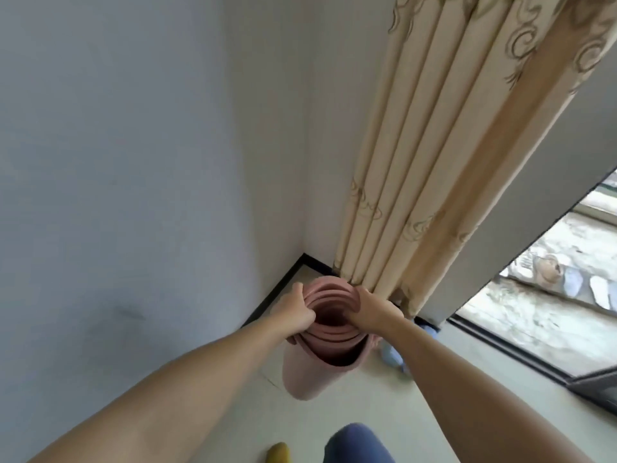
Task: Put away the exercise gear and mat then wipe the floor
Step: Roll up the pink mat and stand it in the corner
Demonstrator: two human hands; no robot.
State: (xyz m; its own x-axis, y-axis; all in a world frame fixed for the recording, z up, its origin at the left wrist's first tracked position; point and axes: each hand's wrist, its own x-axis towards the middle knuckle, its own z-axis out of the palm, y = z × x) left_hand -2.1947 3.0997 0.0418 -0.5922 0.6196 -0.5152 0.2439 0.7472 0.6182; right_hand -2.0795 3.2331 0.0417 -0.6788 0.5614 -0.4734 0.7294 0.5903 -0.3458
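Both bare arms stretch forward and down into the corner, where the rolled pink mat [310, 372] stands on end on the pale floor [467, 389], close to the wall [133, 162] and just beside the beige curtain [434, 162]. The left hand [297, 314] curls its fingers over the roll's upper left rim. The right hand [365, 310] clasps the right rim, thumb tucked inside the coil.
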